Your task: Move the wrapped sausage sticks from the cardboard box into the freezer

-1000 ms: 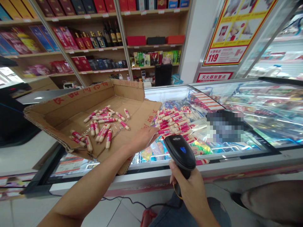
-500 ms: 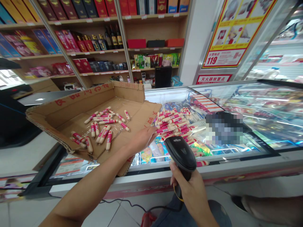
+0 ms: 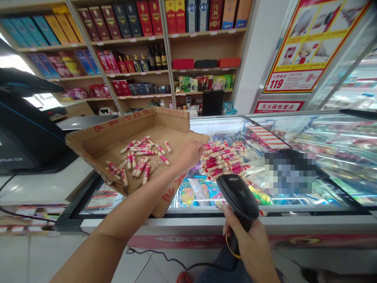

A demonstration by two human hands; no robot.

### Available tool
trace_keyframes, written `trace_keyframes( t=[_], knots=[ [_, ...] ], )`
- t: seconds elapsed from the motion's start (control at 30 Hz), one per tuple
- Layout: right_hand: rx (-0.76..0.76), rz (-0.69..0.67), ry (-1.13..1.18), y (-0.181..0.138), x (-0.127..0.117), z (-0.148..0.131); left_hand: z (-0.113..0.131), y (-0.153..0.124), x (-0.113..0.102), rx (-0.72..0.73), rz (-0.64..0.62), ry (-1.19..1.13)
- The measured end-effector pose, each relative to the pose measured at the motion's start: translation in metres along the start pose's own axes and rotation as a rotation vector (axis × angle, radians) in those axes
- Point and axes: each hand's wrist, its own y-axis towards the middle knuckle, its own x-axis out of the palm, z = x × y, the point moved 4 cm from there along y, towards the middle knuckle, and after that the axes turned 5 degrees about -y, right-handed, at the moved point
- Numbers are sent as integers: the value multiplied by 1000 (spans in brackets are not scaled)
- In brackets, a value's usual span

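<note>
A: What does the left hand [image 3: 192,153] do here?

B: It reaches across the carton [image 3: 175,133], its fingers at the left edge of the sausage pile [image 3: 225,159]. The fingers are bent; whether they close on a sausage cannot be told, the tips being hidden.

A: And the right hand [image 3: 255,241]?

B: Its fingers are wrapped around the handle of a black scanner [image 3: 239,195], whose head is raised, pointing toward the pile.

A: Where do the sausages lie?

B: In two groups, both in red-banded wrappers. Scattered sausages [image 3: 146,173] rest on the carton's floor; the denser pile lies to the right, over the glass top of the freezer [image 3: 188,226].

A: How far along is the work?

B: Apparently partway. The sorting into two groups is well under way, and the pile looks the larger. Which group is finished with and which is left, a single view does not settle. The scanner's head also hides part of the area before it, so no full count is possible.
</note>
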Motion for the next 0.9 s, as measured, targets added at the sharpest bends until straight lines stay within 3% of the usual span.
trace_keyframes(
  t=[0.2, 0.4, 0.73, 0.9],
  knots=[
    [15, -22, -43, 1, -4, 0, 2, 36, 36, -4, -111, -18],
    [33, -6, -86, 0, -7, -2, 2, 39, 54, -37, -174, 1],
    [55, -98, -270, 11, -15, 11, 12, 26, 43, 20, -160, 50],
    [13, -99, -338, 12, -17, 8, -13, 0, 5, -187, 5, 256]
  ],
)
